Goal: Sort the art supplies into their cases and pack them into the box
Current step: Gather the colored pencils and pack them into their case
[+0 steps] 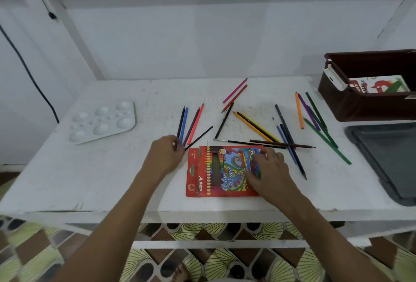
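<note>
A red colour pencil case (pixel 216 173) lies flat near the table's front edge. My right hand (pixel 267 169) rests on its right half, fingers spread over the cover. My left hand (pixel 166 153) grips the lower ends of several colour pencils (pixel 188 124) that fan out away from me, just left of the case. More loose pencils (pixel 258 128) and a thin paintbrush (pixel 247 143) lie scattered across the middle and right of the table. A dark brown box (pixel 351 103) stands at the back right with a pastels case (pixel 378 84) inside it.
A white paint palette (pixel 103 119) sits at the left of the white table (pixel 90 180). A dark grey lid or tray (pixel 387 157) lies at the right edge, below the box. A black cable (pixel 29 72) hangs down the wall on the left.
</note>
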A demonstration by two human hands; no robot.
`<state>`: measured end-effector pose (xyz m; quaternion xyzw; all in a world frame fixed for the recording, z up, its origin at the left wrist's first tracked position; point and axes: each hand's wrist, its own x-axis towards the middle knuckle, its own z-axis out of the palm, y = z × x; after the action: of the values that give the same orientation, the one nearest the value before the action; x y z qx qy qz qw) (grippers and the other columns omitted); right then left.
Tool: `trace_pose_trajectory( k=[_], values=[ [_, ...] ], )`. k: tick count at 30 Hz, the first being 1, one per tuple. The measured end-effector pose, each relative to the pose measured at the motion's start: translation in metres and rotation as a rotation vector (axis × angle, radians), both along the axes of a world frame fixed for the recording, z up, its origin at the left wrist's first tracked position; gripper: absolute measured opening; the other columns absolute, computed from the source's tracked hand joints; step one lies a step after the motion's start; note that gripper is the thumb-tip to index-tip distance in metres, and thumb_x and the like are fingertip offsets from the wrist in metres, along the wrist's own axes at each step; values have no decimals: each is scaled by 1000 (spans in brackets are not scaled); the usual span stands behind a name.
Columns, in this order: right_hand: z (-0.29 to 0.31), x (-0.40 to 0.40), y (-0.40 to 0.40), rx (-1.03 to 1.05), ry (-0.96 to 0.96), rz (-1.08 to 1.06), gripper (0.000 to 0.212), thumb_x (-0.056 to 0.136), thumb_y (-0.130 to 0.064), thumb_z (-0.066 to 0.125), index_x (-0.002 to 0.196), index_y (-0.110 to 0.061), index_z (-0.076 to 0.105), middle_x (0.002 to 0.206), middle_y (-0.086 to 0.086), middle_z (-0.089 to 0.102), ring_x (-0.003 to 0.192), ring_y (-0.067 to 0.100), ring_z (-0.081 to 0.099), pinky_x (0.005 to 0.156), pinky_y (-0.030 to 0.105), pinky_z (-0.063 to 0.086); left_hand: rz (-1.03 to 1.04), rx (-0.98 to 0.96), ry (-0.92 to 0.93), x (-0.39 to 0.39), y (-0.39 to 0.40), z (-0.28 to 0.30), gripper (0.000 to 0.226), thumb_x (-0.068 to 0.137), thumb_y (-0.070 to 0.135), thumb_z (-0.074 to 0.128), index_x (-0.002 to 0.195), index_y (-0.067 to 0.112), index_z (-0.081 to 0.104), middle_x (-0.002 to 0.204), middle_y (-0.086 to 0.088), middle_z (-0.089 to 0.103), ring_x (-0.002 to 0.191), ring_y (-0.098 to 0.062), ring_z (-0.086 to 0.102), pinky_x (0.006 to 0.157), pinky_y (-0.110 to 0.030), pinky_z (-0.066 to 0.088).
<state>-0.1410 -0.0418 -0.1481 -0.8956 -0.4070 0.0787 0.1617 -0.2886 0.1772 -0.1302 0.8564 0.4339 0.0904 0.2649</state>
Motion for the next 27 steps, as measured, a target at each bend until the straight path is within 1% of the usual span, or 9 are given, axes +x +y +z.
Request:
trace_pose_trajectory(
  k=[3,6,8,12,15,19,22,24,27],
  values=[
    [-1,-3,17,97,44,79,47,91,-39,54,132,-17,49,136,3,40,123,19,34,100,34,32,50,14,-10,13,36,-5,31,93,22,54,120,9,60,109,-12,67,83,-19,59,75,-22,40],
    [-5,-5,33,134,71,141,43,90,-36,57,129,-18,53,133,1,46,122,17,38,100,28,30,4,-7,32,26,56,-8,34,95,20,51,125,9,58,122,-13,62,107,-25,58,86,-25,41],
    [-9,-5,39,148,38,156,42,89,-36,58,127,-18,56,129,1,49,119,18,41,95,24,28,-20,-17,49,33,62,-8,35,95,23,51,127,10,58,125,-11,60,112,-25,56,90,-27,41],
    [-17,-2,38,157,3,162,40,88,-36,61,124,-18,58,125,2,50,116,19,41,91,23,24,-99,-25,71,43,71,-7,32,95,24,52,124,13,59,119,-10,62,100,-25,60,82,-27,44],
    [-23,-1,34,184,26,164,44,85,-45,55,120,-20,60,123,1,51,116,18,41,91,25,25,-163,-10,118,44,75,-6,32,94,23,55,125,14,58,115,-9,63,86,-21,57,76,-26,43],
    [-26,0,33,184,50,147,51,82,-53,47,122,-24,59,128,-3,48,120,16,37,93,25,22,-144,-42,123,40,86,-9,32,92,19,55,124,15,59,95,-7,64,69,-15,57,64,-24,44],
    [-28,2,34,199,62,144,55,80,-57,44,122,-25,59,129,-4,47,120,15,35,93,25,20,-212,-22,158,37,89,-8,32,92,15,52,123,18,58,92,-8,65,68,-16,57,66,-26,46],
    [-26,4,35,206,87,151,60,77,-61,43,123,-25,58,128,-3,47,118,15,34,92,27,21,-281,33,215,33,91,-6,29,94,10,47,118,17,63,104,-10,65,72,-16,56,70,-25,44],
    [-17,9,33,167,188,181,71,67,-65,55,127,-28,54,135,-3,40,120,14,30,102,35,27,-335,134,292,22,100,-4,29,92,6,50,114,16,67,120,-5,62,96,-20,59,83,-24,42]
  ],
)
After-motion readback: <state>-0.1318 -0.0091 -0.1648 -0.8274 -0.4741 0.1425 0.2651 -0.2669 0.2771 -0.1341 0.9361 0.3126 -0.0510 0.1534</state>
